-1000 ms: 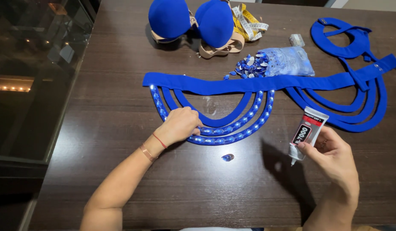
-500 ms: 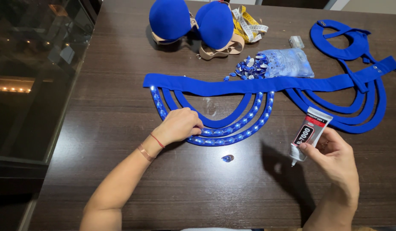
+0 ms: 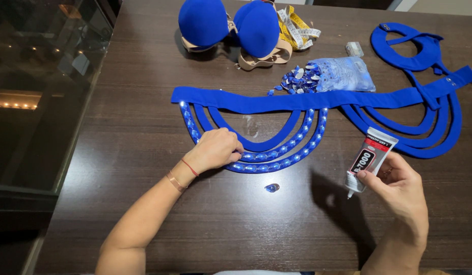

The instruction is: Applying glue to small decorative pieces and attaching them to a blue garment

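A blue fabric belt (image 3: 297,101) with hanging curved loops lies across the dark wooden table (image 3: 144,102). The outer loops (image 3: 276,162) of its left half carry rows of blue gems. My left hand (image 3: 215,149) rests on those loops, fingertips pressing a gem on the strap. My right hand (image 3: 399,186) holds a small glue tube (image 3: 368,159) with its nozzle pointing down, a little above the table and right of the loops. One loose blue gem (image 3: 272,188) lies on the table below the loops.
A clear bag spilling blue gems (image 3: 322,76) sits behind the belt. Two blue padded cups (image 3: 231,24) and a yellow measuring tape (image 3: 297,28) lie at the back. A blue collar piece (image 3: 406,46) is at the back right. The table's left edge meets a glass panel (image 3: 37,102).
My left hand has shifted slightly right along the gem-covered loop. The right hand with the glue tube has barely moved.
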